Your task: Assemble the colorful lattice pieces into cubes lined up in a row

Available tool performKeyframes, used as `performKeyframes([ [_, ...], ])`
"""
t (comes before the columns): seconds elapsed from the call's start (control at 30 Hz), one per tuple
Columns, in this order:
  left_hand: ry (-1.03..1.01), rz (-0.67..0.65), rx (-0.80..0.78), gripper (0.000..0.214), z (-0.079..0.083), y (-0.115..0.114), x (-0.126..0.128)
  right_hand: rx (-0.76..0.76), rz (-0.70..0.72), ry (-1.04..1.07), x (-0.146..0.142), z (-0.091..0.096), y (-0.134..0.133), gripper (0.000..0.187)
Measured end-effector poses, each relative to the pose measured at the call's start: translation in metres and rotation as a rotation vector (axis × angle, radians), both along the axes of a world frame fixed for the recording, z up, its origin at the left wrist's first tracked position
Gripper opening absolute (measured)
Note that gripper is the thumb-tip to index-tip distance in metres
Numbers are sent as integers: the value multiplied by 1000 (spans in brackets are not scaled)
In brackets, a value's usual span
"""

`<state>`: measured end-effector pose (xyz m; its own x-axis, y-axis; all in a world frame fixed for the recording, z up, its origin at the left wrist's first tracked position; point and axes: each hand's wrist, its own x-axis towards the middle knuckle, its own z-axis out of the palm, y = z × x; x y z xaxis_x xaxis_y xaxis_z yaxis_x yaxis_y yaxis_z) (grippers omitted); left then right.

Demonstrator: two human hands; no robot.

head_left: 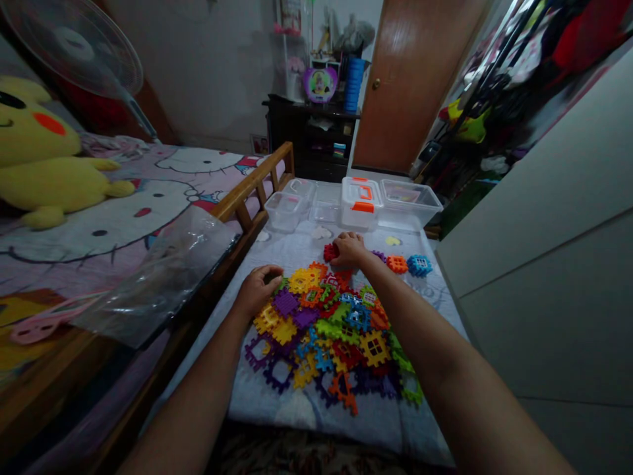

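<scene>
My right hand (350, 249) reaches past the far side of the pile, its fingers closed around a red block (330, 252) with notched edges. My left hand (260, 288) is at the pile's left edge, beside a green piece (282, 284), its fingers curved and apart from the thumb. Between my arms lies a loose heap of interlocking plastic pieces (341, 330) in yellow, purple, green, blue, red and orange. To the right of my right hand stand an orange block (396, 264) and a blue block (420, 265), with a purple block (379, 256) partly hidden by my arm.
Clear plastic boxes (285, 211) and a lidded box with orange latches (361, 201) line the table's far end. A wooden bed rail (252, 188) borders the left, with a plastic bag (163, 277) by it. A white cabinet (544, 264) stands close on the right.
</scene>
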<state>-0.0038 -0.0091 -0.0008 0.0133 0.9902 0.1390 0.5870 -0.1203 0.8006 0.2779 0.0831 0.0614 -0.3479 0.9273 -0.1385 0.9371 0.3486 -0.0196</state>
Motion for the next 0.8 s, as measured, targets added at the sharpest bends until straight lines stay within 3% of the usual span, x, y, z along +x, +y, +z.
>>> performKeyframes([
  [0.13, -3, -6, -6, 35, -3, 1, -2, 62, -46, 135, 10, 9, -8, 74],
  [0.23, -11, -2, -13, 36, -4, 1, -2, 127, -60, 314, 36, 20, -29, 68],
  [0.37, -17, -4, -17, 37, 0, 0, -1, 125, -49, 518, 89, 22, -79, 47],
  [0.53, 1, 3, -27, 38, 4, 0, 1, -12, -176, 601, 136, 3, -146, 36],
  [0.67, -5, 10, -39, 40, 5, 0, 1, 6, -116, 572, 139, -8, -174, 38],
  [0.8, -10, 19, -36, 41, 4, -1, 2, -27, -49, 516, 128, -8, -176, 38],
])
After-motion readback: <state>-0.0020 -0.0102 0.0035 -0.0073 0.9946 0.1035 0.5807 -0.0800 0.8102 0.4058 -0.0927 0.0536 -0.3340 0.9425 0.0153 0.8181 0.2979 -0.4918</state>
